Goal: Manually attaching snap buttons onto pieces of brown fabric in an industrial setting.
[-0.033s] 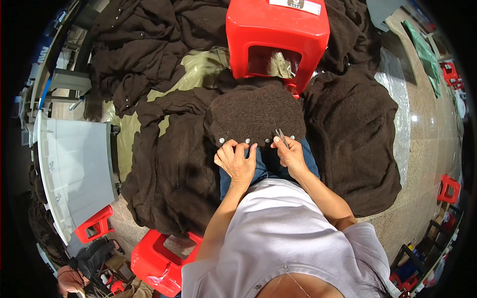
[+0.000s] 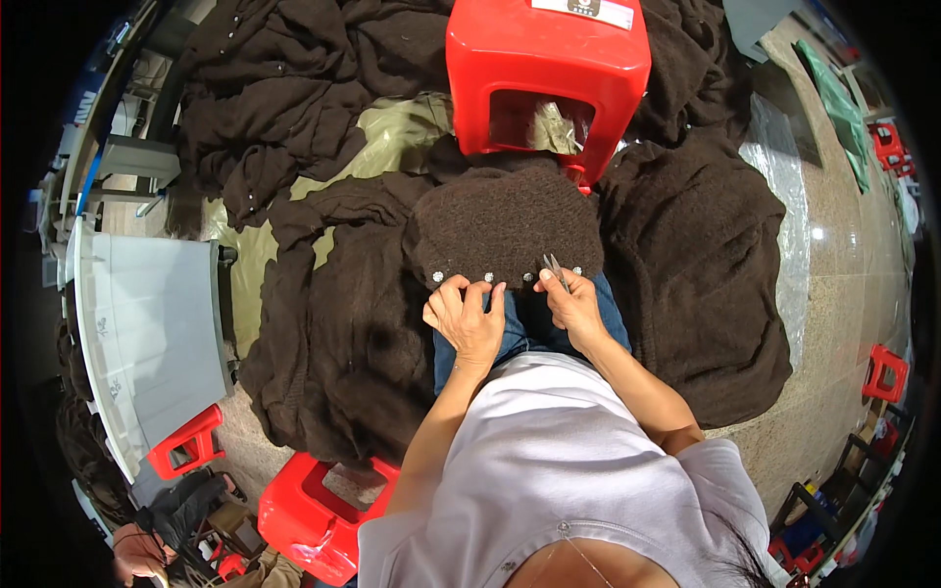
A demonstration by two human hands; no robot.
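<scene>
A dark brown knitted garment (image 2: 505,220) lies over my lap, with several shiny round buttons (image 2: 489,277) along its near edge. My left hand (image 2: 468,321) has its bent fingers closed on that edge, the thumb close to the index finger. In my right hand (image 2: 575,309) is a small pair of metal scissors (image 2: 557,271), blades pointing up and away from me over the cloth, between two of the buttons. The scissors' handles are mostly hidden by my fingers.
Beyond my knees stands a red plastic stool (image 2: 549,59). Brown knitwear is heaped to my left (image 2: 343,333), my right (image 2: 696,284) and ahead, partly on yellowish plastic sheeting (image 2: 397,132). A white bin (image 2: 152,323) is at far left, and another red stool (image 2: 309,519) lower left.
</scene>
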